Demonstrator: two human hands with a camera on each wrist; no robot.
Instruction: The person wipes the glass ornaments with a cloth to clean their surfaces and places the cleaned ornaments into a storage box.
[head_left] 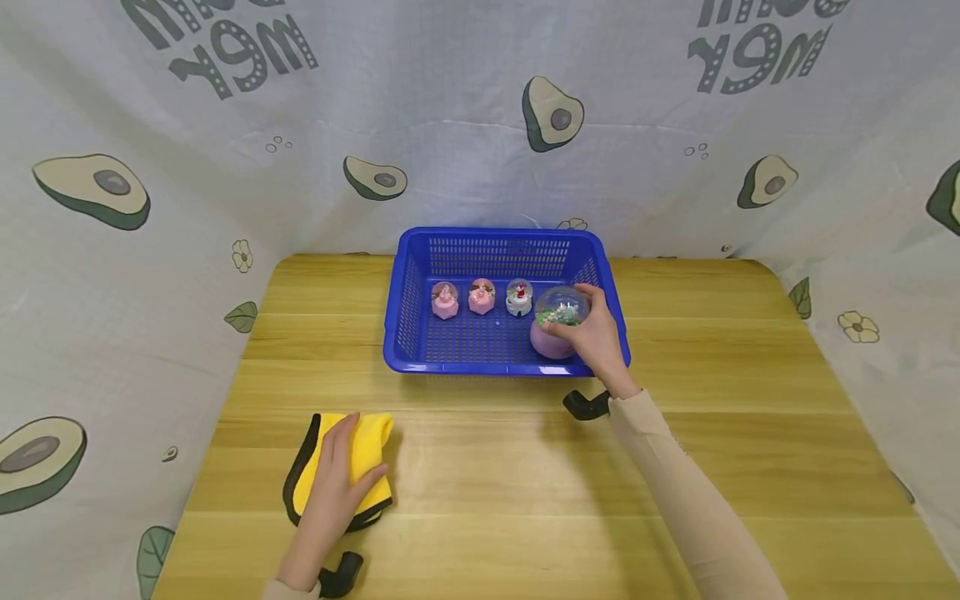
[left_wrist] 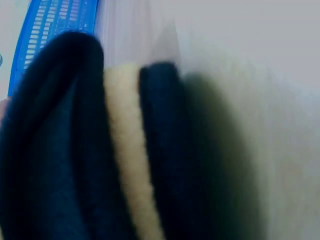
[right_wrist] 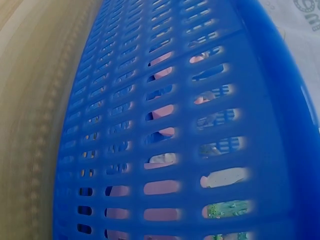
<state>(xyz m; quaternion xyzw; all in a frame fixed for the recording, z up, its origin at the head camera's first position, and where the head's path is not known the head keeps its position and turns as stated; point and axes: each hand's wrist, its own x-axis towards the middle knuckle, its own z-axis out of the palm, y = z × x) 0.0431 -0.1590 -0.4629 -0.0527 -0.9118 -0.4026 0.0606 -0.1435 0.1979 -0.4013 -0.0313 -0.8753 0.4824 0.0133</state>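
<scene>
My right hand [head_left: 595, 329] grips a large snow globe [head_left: 553, 342] with a lilac base and a clear dome over green and white figures. The globe is in the right part of the blue basket [head_left: 506, 369]. Through the basket's slots, the right wrist view shows its pink-lilac base [right_wrist: 161, 215]. Several small globes stand in a row to its left: two pink globes [head_left: 445, 307] and a white globe [head_left: 519, 302] with a red figure. My left hand [head_left: 330, 483] rests on a folded yellow cloth [head_left: 367, 446] with black edging, fingers extended and thumb spread. Folded layers [left_wrist: 125, 150] fill the left wrist view.
The basket stands at the back of the wooden table [head_left: 480, 467], near a white curtain [head_left: 450, 108] printed with avocados. Black wrist mounts [head_left: 587, 405] sit at both wrists. The cloth lies at the front left of the table.
</scene>
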